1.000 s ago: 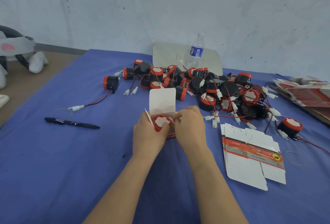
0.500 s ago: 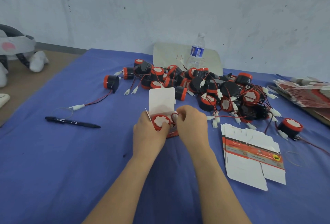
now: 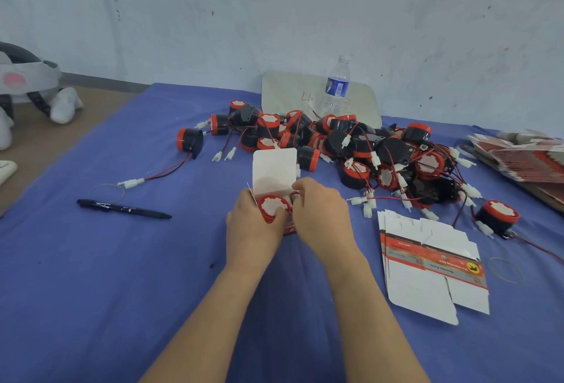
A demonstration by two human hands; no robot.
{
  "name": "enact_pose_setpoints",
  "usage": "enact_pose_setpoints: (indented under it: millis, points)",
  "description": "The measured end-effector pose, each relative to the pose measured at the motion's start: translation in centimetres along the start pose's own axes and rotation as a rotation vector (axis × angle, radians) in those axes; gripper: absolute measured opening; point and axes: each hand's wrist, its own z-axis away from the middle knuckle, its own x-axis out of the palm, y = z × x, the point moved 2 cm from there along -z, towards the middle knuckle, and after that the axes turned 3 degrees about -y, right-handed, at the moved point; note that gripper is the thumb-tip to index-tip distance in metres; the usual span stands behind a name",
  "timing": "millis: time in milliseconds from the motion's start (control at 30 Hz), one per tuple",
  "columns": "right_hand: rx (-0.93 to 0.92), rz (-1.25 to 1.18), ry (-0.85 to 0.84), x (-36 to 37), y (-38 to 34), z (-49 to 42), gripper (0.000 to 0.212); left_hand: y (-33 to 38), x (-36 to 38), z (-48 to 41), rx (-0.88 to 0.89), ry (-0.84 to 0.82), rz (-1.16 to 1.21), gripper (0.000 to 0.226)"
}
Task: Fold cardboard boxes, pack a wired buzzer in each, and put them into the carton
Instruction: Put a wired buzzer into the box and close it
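Observation:
A small cardboard box (image 3: 274,169) stands open on the blue table, its white lid flap upright. A red-and-black buzzer (image 3: 272,206) sits inside it, white face up. My left hand (image 3: 253,223) grips the box's left side. My right hand (image 3: 320,214) curls at the box's right edge and pinches the buzzer's red wire against the opening. A heap of wired buzzers (image 3: 351,144) lies just behind. Flat unfolded box blanks (image 3: 427,263) lie to the right of my right arm.
A black pen (image 3: 122,208) lies at the left. A lone buzzer (image 3: 189,140) with its wire trails toward it. A water bottle (image 3: 337,83) stands before a white board at the wall. More flat blanks (image 3: 525,156) are stacked at the far right. Another single buzzer (image 3: 499,214) sits right.
My right hand has shifted slightly at the box's right edge, working the red wire down into the opening. The box, buzzer and left hand have stayed where they were.

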Motion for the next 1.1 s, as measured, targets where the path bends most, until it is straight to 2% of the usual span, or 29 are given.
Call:
enact_pose_setpoints:
  millis: [467, 700, 833, 1000, 1033, 1100]
  points:
    - [0.089, 0.130, -0.150, 0.2, -1.7, -0.3, 0.023, 0.5, -0.3, 0.3, 0.032, -0.027, 0.065, 0.038]
    - [0.117, 0.212, -0.288, 0.4, -2.4, -1.7, 0.020, 0.1, -0.4, 0.0, 0.014, -0.047, 0.097, 0.033]
    - [0.090, 0.064, -0.184, -0.3, -1.5, -1.2, 0.025, 0.2, -0.4, 0.1, 0.019, -0.027, 0.076, 0.034]
    - [0.184, -0.251, 0.199, -1.2, 1.1, -0.3, 0.026, 0.1, -0.4, 0.0, 0.015, -0.039, 0.073, 0.029]
    - [0.226, -0.286, 0.240, -1.4, 1.9, -0.3, 0.029, 0.0, -0.4, 0.0, 0.010, -0.042, 0.074, 0.029]
    - [0.335, -0.384, 0.209, -1.3, 3.7, -0.5, 0.037, 0.0, -0.4, -0.1, 0.022, -0.031, 0.058, 0.034]
